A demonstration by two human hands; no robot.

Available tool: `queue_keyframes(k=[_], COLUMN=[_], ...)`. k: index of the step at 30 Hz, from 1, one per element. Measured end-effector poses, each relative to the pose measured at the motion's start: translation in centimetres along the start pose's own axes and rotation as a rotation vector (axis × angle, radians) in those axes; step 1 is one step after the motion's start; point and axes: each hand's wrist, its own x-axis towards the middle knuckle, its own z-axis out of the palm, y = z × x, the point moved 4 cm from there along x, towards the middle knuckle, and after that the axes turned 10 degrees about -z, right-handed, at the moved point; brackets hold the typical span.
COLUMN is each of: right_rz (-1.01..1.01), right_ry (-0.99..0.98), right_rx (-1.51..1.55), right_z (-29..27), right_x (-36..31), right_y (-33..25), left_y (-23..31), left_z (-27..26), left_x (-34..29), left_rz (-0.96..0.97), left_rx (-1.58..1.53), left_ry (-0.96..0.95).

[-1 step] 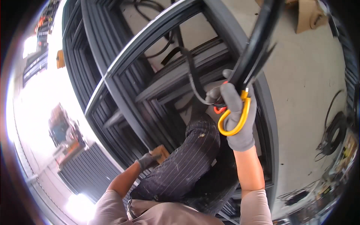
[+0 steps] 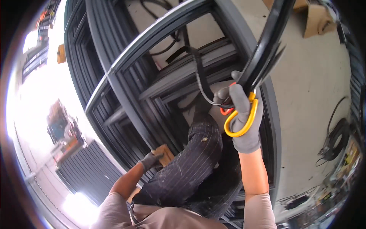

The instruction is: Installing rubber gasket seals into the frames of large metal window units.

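Scissors (image 2: 244,114) with yellow handles sit in the right hand (image 2: 244,122), which is gloved in grey and clenched through the loops. The blades are hidden among the black rubber strips (image 2: 267,45) that rise from the fist toward the top edge of the picture, so the strips' long axis runs up and slightly right, straight away from the grip. A single thinner strip (image 2: 200,76) curls off to the left of the fist and climbs over the grey metal frame (image 2: 152,38). The right hand is touching the strips; whether the blades are closed on them I cannot tell.

The left hand (image 2: 150,160), also gloved, lies well apart, low and to the left, closed on a small wooden block (image 2: 164,152) pressed against the frame's lower bar. Between the two hands a knee in dark striped trousers (image 2: 198,152) rests on the stacked frames. The concrete floor (image 2: 312,95) lies to the right of the stack.
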Motion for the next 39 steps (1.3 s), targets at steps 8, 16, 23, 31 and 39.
queue_keyframes(k=[8,16,23,31,39], right_rz=[0.126,0.507,0.852,0.938,0.749], right_ry=[-0.166,-0.710,-0.900,-1.086,-1.670], right_rx=[-0.232,-0.326,-0.642,-1.053,-1.401], right_z=[14.0,28.2,29.5,22.2,12.7], right_x=[-1.7,-7.1,-13.4,-16.8,-19.0], right_y=[3.1,10.7,16.3,20.5,25.0], left_y=[-1.7,-4.1,-16.1,-21.0,-13.2], left_z=[0.2,2.7,18.0,49.8,62.2], left_x=[1.6,0.6,-3.7,-10.6,-18.4], left_rz=[0.166,0.068,0.132,-0.148,-0.278], left_rx=[-0.042,0.094,-0.241,-0.947,-2.080], left_ry=[0.206,0.577,0.355,-0.284,-0.653])
